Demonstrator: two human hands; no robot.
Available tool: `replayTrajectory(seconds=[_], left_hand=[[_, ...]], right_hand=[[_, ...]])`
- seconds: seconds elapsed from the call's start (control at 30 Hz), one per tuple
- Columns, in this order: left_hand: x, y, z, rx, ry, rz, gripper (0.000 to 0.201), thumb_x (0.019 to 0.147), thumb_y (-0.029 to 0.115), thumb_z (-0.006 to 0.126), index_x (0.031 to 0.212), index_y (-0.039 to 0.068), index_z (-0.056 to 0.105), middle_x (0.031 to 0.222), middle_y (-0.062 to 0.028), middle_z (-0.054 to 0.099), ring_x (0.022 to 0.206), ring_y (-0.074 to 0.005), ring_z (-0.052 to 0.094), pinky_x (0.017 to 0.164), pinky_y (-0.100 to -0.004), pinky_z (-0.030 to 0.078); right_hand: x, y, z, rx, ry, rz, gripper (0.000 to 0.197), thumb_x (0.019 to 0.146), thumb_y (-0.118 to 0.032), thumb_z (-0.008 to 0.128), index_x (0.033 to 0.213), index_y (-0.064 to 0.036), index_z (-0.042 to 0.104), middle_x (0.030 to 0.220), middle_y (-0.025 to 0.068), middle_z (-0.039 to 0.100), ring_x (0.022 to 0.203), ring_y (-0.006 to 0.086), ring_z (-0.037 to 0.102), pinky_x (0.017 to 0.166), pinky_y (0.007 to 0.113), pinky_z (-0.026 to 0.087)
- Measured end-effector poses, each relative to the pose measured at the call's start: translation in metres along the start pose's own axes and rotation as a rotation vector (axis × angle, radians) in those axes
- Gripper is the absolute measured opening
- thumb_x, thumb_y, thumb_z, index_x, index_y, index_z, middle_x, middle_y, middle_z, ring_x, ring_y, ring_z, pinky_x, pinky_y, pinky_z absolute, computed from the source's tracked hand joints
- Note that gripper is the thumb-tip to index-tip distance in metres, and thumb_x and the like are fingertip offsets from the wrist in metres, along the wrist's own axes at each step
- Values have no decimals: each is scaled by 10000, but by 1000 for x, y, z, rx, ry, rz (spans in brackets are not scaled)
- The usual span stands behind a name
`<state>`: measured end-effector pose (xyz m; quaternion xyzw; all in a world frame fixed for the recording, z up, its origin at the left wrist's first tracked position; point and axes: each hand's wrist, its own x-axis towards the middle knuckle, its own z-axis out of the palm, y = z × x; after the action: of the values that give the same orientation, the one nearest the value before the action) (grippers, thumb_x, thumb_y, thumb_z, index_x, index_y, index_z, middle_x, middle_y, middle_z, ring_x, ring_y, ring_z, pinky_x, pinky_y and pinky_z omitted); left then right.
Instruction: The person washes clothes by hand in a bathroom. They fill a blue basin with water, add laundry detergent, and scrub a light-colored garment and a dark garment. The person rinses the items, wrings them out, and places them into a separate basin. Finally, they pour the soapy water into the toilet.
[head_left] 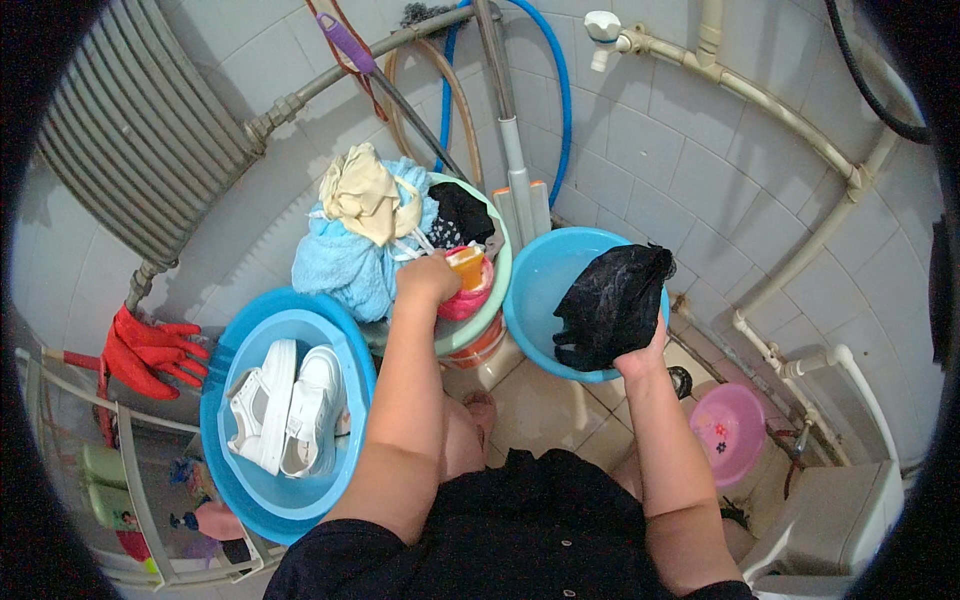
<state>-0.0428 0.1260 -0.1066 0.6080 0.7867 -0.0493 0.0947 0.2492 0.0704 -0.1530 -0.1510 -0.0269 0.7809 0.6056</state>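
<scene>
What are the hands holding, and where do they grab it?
The right hand holds a black cloth by its lower right edge, fingers hidden. The left hand holds an orange block, seemingly by its left end.

Grey ribbed radiator [150, 120] on the tiled wall [640, 140], upper left; red rubber glove [140, 350] hangs just below its lower end. White shoes [266, 400] lie in nested blue basins [214, 430], left side. Blue hose [567, 100] loops at back; to the right, white tap [602, 28] on cream pipe [770, 100], pink basin [735, 462] on floor [545, 410].

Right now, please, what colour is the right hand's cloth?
The cloth is black, clearest in head view.
</scene>
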Motion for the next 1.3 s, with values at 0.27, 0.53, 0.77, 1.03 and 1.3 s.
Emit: replayTrajectory(seconds=[0.27, 0.53, 0.77, 1.03, 1.3], left_hand=[[-5, -1, -5, -38, 225, -21, 287, 815, 178, 439, 1012, 54, 607, 962, -193, 643, 911, -332, 624, 781, -427, 486], [-29, 16, -40, -542, 357, 110, 295, 813, 161, 434, 1020, 11, 582, 762, -191, 642, 690, -289, 646, 601, -409, 495], [-40, 52, -27, -1063, -395, 547, 278, 798, 76, 435, 1043, -14, 529, 748, -55, 573, 476, -97, 491, 414, -236, 398], [-115, 152, 74, -275, -771, 818, 299, 806, 101, 436, 1081, 25, 524, 792, -182, 633, 656, -260, 641, 594, -397, 506], [-96, 197, 326, 253, -667, 928, 318, 831, 147, 448, 1108, 10, 525, 903, -188, 638, 807, -281, 640, 711, -408, 502]], right_hand=[[-1, -4, -9, -4, 15, -1, 386, 920, -395, 441, 1117, -86, 565, 1099, 92, 595, 997, 267, 557, 894, 433, 446], [-6, -12, -8, 16, -1, -21, 478, 883, -504, 461, 1130, -110, 569, 1139, 88, 582, 1029, 276, 544, 917, 448, 430], [0, -54, -16, 13, -45, -187, 541, 865, -558, 453, 1152, -111, 553, 1141, 102, 562, 1039, 295, 522, 918, 469, 415], [-21, -87, -16, 60, -28, -257, 517, 856, -536, 493, 1131, -103, 556, 1147, 92, 553, 1046, 287, 508, 924, 460, 407], [-31, -87, -53, 186, -114, -289, 521, 864, -514, 493, 1178, -102, 548, 1191, 111, 550, 1076, 305, 521, 956, 476, 394]])
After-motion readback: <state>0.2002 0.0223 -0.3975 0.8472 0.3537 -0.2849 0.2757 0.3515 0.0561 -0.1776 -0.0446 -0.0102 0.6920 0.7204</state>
